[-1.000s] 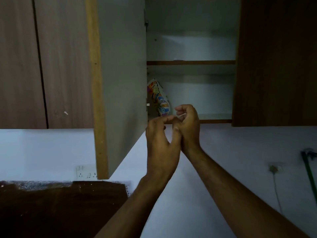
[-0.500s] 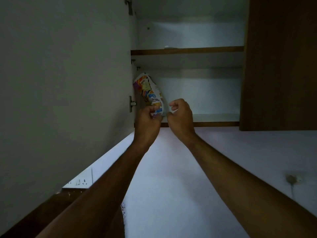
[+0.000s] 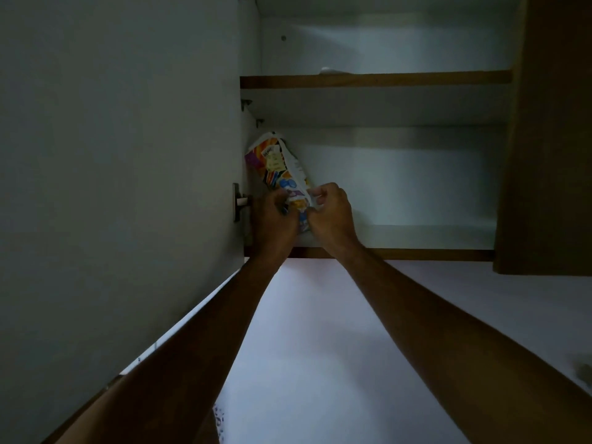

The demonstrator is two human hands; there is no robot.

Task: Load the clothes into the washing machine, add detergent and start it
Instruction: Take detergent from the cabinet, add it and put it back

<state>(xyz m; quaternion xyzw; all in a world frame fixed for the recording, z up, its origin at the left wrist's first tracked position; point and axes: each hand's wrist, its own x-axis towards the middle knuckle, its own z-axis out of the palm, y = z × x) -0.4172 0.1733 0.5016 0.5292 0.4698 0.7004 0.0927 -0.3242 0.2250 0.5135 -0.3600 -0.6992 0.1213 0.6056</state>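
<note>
On lower shelf [image 3: 400,237], detergent packet [image 3: 279,169] between both grips

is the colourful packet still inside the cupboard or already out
Inside. The colourful packet stands on the lower shelf, leaning left, with left hand and right hand gripping its lower end.

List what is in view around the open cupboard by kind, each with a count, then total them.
Detergent packets: 1, on the lower shelf, gripped by both hands
Hands: 2, left hand and right hand
Cupboard shelves: 2, upper shelf and lower shelf
Open cupboard doors: 1
Total: 6
</note>
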